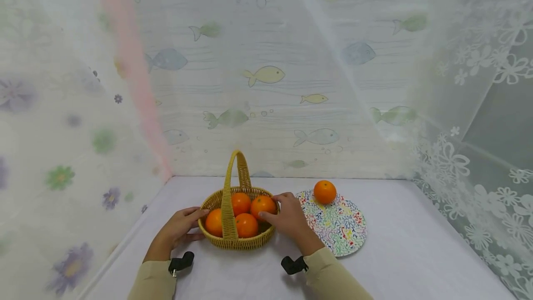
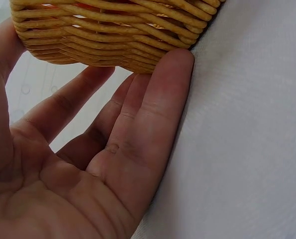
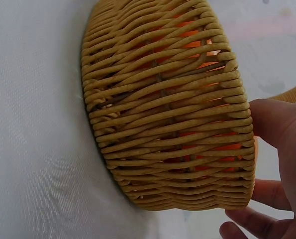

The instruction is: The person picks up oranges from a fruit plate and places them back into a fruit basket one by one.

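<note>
A yellow woven basket (image 1: 235,244) with a tall arched handle stands on the table, holding several oranges (image 1: 246,225). At its left side is my left hand (image 1: 182,226), its thumb over the rim and its fingers against the outer wall; the left wrist view shows the fingertips touching the wicker (image 2: 113,35). Over the right rim, my right hand (image 1: 290,216) holds the rightmost orange (image 1: 262,205) between thumb and fingers. In the right wrist view, the basket wall (image 3: 167,109) hides most of that grasp.
To the right of the basket lies a round, multicoloured patterned plate (image 1: 333,230), with a single orange (image 1: 325,192) near its far edge. A white cloth (image 1: 399,244) covers the table. Fish-printed curtains (image 1: 266,105) hang behind it, and sheer flowered ones hang at the sides.
</note>
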The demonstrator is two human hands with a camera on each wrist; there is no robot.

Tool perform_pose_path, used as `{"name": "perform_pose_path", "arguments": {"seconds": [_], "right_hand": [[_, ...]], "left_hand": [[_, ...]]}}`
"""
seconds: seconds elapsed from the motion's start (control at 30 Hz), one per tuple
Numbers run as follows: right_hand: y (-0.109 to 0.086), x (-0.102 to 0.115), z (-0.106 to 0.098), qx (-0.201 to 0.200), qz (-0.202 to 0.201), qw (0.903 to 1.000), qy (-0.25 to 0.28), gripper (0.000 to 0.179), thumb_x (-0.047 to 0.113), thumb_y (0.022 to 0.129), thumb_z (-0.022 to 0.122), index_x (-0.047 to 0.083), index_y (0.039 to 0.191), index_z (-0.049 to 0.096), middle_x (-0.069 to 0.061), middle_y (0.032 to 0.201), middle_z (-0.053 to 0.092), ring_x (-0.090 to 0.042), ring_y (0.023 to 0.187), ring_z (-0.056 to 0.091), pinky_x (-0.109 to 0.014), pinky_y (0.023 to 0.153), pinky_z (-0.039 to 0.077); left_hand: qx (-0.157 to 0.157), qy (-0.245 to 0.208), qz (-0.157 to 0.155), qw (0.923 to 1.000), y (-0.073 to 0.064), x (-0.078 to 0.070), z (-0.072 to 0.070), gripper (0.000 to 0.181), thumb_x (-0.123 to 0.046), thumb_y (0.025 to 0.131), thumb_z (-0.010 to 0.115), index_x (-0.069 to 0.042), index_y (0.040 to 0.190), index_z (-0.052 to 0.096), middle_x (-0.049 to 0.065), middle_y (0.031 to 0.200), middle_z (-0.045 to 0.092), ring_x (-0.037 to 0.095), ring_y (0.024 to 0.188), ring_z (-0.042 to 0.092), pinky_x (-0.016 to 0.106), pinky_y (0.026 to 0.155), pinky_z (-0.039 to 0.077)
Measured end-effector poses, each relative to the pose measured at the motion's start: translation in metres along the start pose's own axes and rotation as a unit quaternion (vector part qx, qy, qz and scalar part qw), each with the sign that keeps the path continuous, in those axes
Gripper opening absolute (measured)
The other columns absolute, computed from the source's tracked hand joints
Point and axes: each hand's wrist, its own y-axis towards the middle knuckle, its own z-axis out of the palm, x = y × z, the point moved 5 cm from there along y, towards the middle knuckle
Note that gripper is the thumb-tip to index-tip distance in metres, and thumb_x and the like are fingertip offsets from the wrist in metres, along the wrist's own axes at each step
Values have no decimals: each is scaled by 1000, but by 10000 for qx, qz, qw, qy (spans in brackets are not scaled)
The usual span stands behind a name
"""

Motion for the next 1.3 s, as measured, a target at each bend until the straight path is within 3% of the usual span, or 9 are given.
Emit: {"name": "perform_pose_path", "arguments": {"seconds": [0.37,0.8,1.0,1.3], "right_hand": [[4,-3,7,65,-112,9997,-226,56,46,86,81,8,126,72,-15,129,62,-33,121,57,-49,103,56],[5,-3,-9,-77,-92,9999,5,42,44,88,79,17,120,72,-13,133,60,-33,126,56,-53,109,51],[13,-15,-21,-404,-1,9987,-320,46,44,89,78,15,124,69,-14,138,59,-35,126,55,-52,106,54],[22,-34,-45,-1250,-92,9891,-768,41,33,87,81,11,119,69,-16,135,57,-37,125,52,-51,107,53]], "left_hand": [[-22,-34,-8,10000,-3,-1,0,79,-51,91,74,-1,147,51,23,146,55,28,116,67,46,85,65],[-23,77,-15,10000,-1,-1,0,78,-52,93,73,-2,148,50,24,147,54,30,117,66,46,85,64],[-24,90,-4,10000,0,0,0,79,-53,92,73,-2,148,51,24,148,54,31,118,66,46,85,65],[-25,8,-41,10000,-1,-2,0,75,-49,93,74,-2,146,52,23,146,56,29,116,67,47,85,65]]}}
